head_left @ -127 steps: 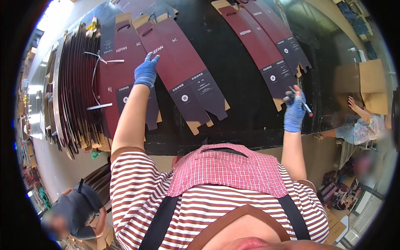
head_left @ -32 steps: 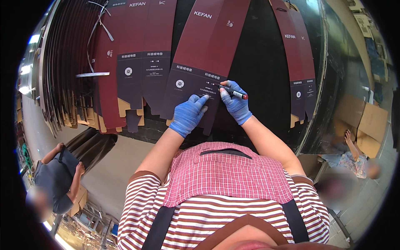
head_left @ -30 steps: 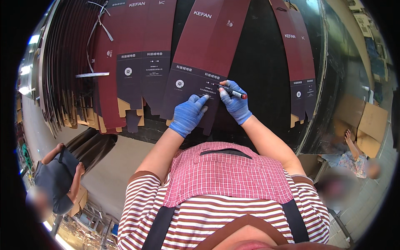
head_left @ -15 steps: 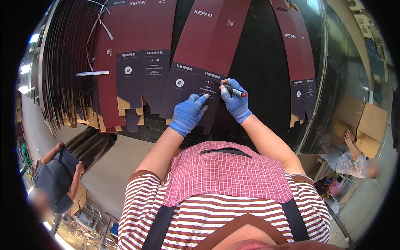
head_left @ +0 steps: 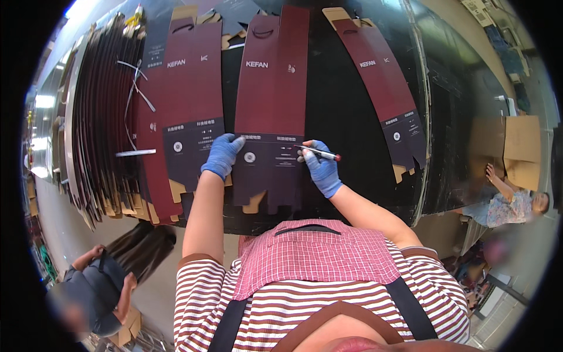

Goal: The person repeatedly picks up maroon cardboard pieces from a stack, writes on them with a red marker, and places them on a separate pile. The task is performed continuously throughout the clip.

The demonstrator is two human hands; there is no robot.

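In front of me a flattened maroon and dark purple carton [head_left: 271, 105] with a black cord handle lies on the black table. My left hand [head_left: 221, 157], in a blue glove, is at the carton's left edge, thumb on its face and the other fingers partly hidden. Between the fingers of my gloved right hand [head_left: 324, 175] is a marker pen [head_left: 324, 154] with a red end, held level. That hand sits at the carton's right edge, and the pen's other end reaches over the dark panel, near small printed marks.
Another flattened carton [head_left: 193, 88] lies on the left, beside a thick row of cartons standing on edge [head_left: 99, 117] with white straps. One more flat carton [head_left: 375, 76] is at the right. A person [head_left: 97, 281] stands at the lower left, another [head_left: 504, 202] at right near a cardboard box [head_left: 522, 138].
The slanted carton now lies straighter. My left hand has gone from its dark panel to its left edge. My right hand keeps the pen and sits at the right edge.
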